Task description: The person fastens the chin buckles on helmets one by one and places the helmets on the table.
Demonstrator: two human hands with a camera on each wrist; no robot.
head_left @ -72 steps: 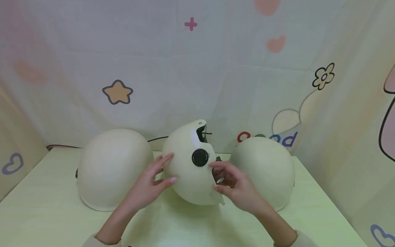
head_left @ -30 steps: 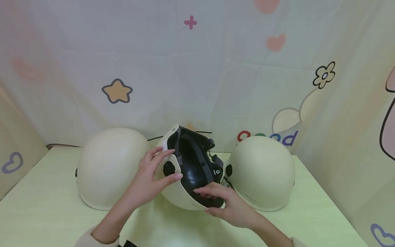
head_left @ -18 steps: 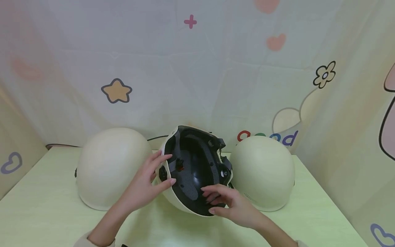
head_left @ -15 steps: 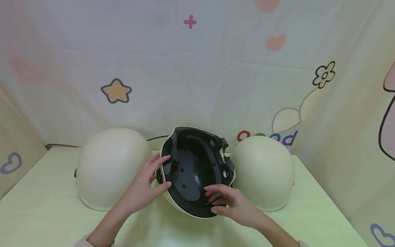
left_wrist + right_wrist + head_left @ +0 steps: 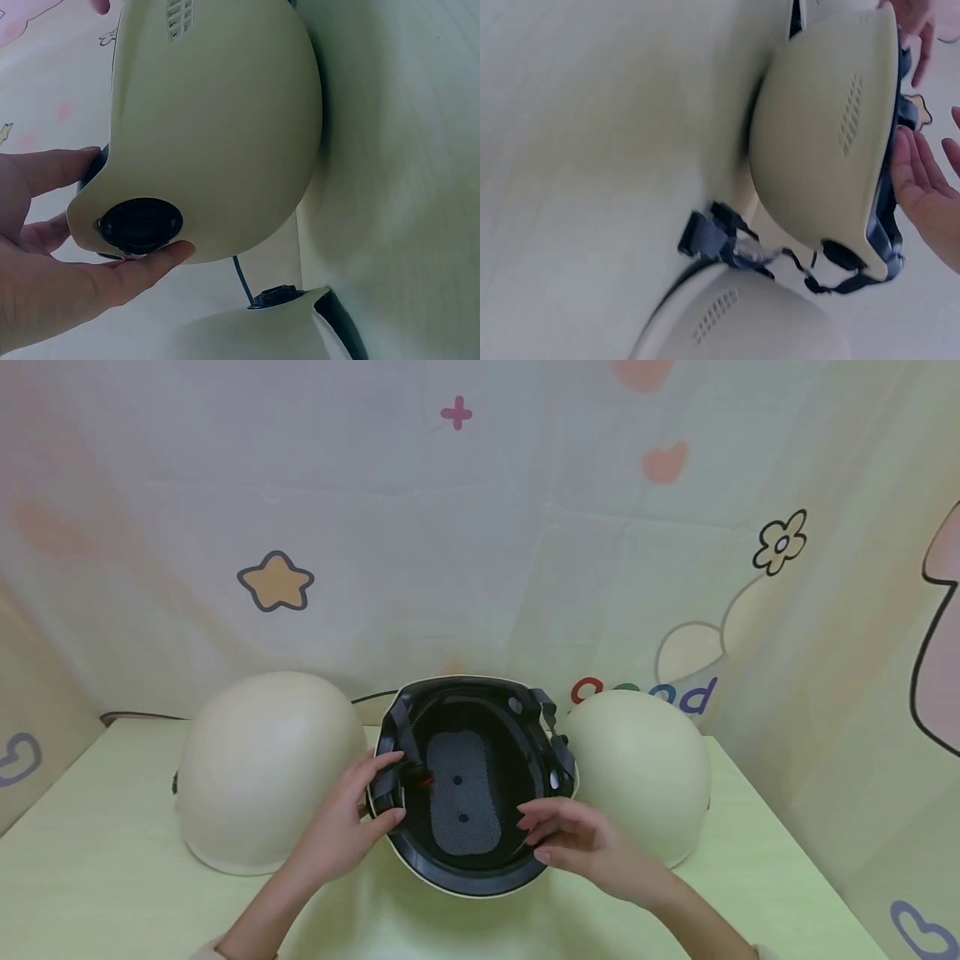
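From my station I have the left hand (image 5: 341,827) clasping the side of the middle helmet (image 5: 472,789): one digit over the rim (image 5: 480,887), another against the shell beside the round black knob (image 5: 142,225). A dark strap (image 5: 386,787) runs inside the rim, right by those fingertips. The helmet sits between the two hands, crown down, opening turned up toward my head view, grey lining (image 5: 465,835) in sight; whether the crown meets the table (image 5: 82,860) I can't tell.

I read the right hand (image 5: 592,843) as released: fingers loosely bent over the opening, thumb apart from them, its tip at or near the rim; I can't tell which. The left helmet (image 5: 266,768) stands dome up, just beyond the left hand; the right helmet (image 5: 637,768), also dome up, just beyond the right hand. Behind both hands hangs a printed curtain (image 5: 390,527), and well beyond the left hand runs a thin dark cord (image 5: 142,716).
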